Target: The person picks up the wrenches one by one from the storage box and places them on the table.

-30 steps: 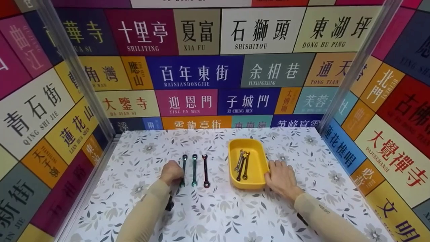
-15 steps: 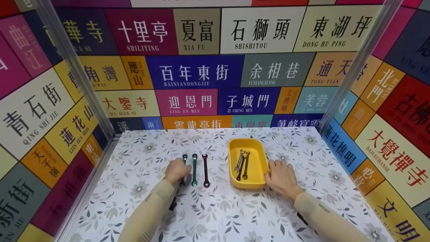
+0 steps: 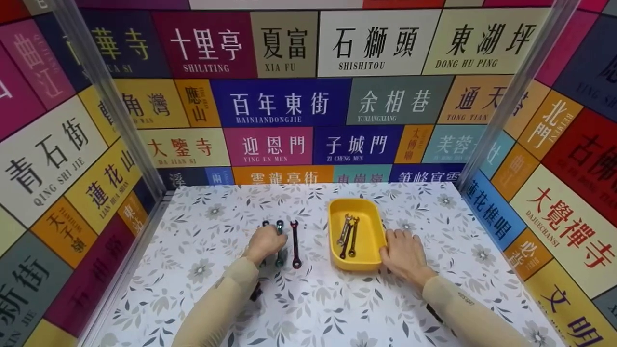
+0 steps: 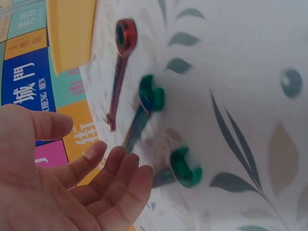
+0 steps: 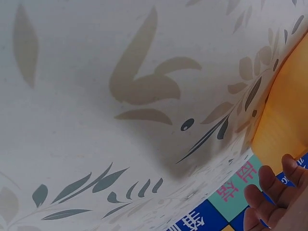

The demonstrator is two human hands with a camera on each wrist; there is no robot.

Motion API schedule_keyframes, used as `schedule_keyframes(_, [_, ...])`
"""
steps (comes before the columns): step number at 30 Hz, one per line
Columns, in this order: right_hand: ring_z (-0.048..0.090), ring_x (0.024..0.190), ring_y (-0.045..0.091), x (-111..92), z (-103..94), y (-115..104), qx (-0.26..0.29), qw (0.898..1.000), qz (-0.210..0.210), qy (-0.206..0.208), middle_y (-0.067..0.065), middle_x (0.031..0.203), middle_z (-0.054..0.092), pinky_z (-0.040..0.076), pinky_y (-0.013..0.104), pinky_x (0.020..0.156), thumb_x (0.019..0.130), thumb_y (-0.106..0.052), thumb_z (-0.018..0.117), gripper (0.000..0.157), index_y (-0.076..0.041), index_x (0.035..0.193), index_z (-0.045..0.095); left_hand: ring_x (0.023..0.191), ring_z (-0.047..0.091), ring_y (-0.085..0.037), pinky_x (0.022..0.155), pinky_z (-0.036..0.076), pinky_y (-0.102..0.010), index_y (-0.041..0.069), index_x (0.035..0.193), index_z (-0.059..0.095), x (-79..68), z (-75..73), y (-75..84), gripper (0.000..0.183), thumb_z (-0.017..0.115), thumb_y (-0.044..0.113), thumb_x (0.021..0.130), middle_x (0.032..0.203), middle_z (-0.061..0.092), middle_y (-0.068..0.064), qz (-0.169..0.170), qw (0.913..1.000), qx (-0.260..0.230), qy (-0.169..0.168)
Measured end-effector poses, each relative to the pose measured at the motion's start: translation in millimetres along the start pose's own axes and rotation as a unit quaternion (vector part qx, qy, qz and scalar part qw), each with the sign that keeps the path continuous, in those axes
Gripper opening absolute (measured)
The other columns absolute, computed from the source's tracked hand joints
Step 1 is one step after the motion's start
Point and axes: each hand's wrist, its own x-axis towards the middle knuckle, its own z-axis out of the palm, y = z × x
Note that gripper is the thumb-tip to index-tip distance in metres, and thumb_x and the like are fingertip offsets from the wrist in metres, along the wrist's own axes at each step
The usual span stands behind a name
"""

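Observation:
My left hand [image 3: 265, 242] is over two green combination wrenches lying side by side, partly covering both in the head view. In the left wrist view its fingers are loosely bent, with nothing between thumb and fingers; the middle green wrench [image 4: 138, 120] and the outer green wrench [image 4: 185, 169] lie just beyond the fingertips. To their right a dark red wrench [image 3: 295, 246] lies roughly parallel. My right hand [image 3: 404, 255] rests at the right side of a yellow tray [image 3: 372, 236], relaxed fingers by its wall. Inside the tray are a silver wrench [image 3: 343, 233] and darker wrenches [image 3: 354, 236].
A white table [image 3: 318, 308] with a leaf and flower pattern bears everything. Panels with Chinese lettering [image 3: 279, 103] stand behind it and on both sides. Clear upright strips [image 3: 496, 106] mark the back corners.
My left hand has moved rightward from beside the outer green wrench to over the two green wrenches. The right hand, tray and wrenches stay where they were.

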Motion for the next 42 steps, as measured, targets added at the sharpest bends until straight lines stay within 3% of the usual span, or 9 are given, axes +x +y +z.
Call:
schedule_keyframes(5, [0.062,0.102,0.04,-0.1,-0.1,0.4,-0.001,1.0,0.0,-0.004,0.022,0.111,0.069,0.054,0.062,0.091,0.105,-0.037,0.064,0.038,-0.003,0.122,0.065,0.071,0.055,-0.022,0.064,0.042,-0.035,0.013,0.083,0.063,-2.2,3.5,10.4,0.025,0.065,0.029,0.101,0.08,0.059,-0.004,0.01,0.9999,-0.011,-0.001])
schedule_keyframes(10, [0.062,0.1,0.039,0.3,1.2,0.6,-0.003,1.0,0.0,-0.005,0.02,0.109,0.068,0.054,0.06,0.089,0.105,-0.038,0.064,0.038,-0.003,0.122,0.064,0.077,0.065,-0.024,0.068,0.052,-0.037,0.007,0.1,0.075,-6.2,6.4,20.6,0.022,0.066,0.027,0.102,0.094,0.073,-0.01,0.029,0.9994,-0.018,-0.008])
schedule_keyframes(13, [0.061,0.099,0.039,0.1,1.1,0.4,0.0,1.0,-0.003,0.001,0.02,0.107,0.067,0.054,0.06,0.088,0.105,-0.036,0.065,0.035,-0.004,0.119,0.064,0.082,0.068,-0.025,0.073,0.056,-0.039,0.007,0.101,0.077,-7.3,8.5,26.9,0.025,0.065,0.029,0.101,0.098,0.077,-0.012,0.046,0.9989,-0.001,-0.007])
schedule_keyframes(17, [0.061,0.097,0.039,0.0,0.8,0.8,0.001,1.0,-0.007,0.011,0.02,0.105,0.067,0.053,0.058,0.085,0.104,-0.034,0.065,0.033,-0.004,0.117,0.063,0.082,0.069,-0.025,0.074,0.056,-0.04,0.009,0.098,0.077,-9.1,11.8,36.8,0.027,0.066,0.033,0.102,0.095,0.077,-0.009,0.061,0.9977,0.027,-0.006])
schedule_keyframes(24, [0.062,0.101,0.04,0.4,1.5,2.0,0.002,1.0,-0.007,0.001,0.022,0.11,0.069,0.055,0.061,0.088,0.106,-0.036,0.063,0.037,-0.003,0.122,0.064,0.088,0.068,-0.023,0.083,0.062,-0.042,0.01,0.112,0.077,-10.2,18.5,52.6,0.028,0.067,0.034,0.103,0.101,0.075,-0.007,0.047,0.9973,0.037,-0.043])
schedule_keyframes(31, [0.063,0.102,0.04,0.9,0.6,1.2,-0.001,1.0,-0.008,-0.008,0.022,0.112,0.069,0.055,0.061,0.089,0.106,-0.038,0.063,0.039,-0.003,0.124,0.064,0.096,0.072,-0.027,0.092,0.064,-0.047,0.007,0.117,0.077,-12.7,23.9,60.7,0.03,0.072,0.03,0.098,0.111,0.079,-0.012,0.083,0.9945,0.057,-0.029])
schedule_keyframes(39, [0.064,0.106,0.042,0.8,-1.3,0.4,0.002,1.0,-0.007,-0.014,0.024,0.117,0.07,0.056,0.064,0.093,0.107,-0.038,0.062,0.043,-0.001,0.129,0.064,0.095,0.071,-0.025,0.092,0.064,-0.044,0.01,0.122,0.075,-13.1,31.5,70.7,0.032,0.069,0.034,0.103,0.113,0.079,-0.011,0.094,0.9929,0.063,-0.037])
schedule_keyframes(42, [0.064,0.107,0.043,0.6,-1.2,0.5,0.001,1.0,-0.007,-0.013,0.025,0.117,0.07,0.057,0.064,0.093,0.107,-0.037,0.062,0.042,-0.001,0.128,0.064,0.096,0.073,-0.027,0.091,0.063,-0.046,0.01,0.118,0.075,-14.7,35.5,73.7,0.029,0.067,0.035,0.105,0.11,0.079,-0.011,0.121,0.9904,0.062,-0.025])
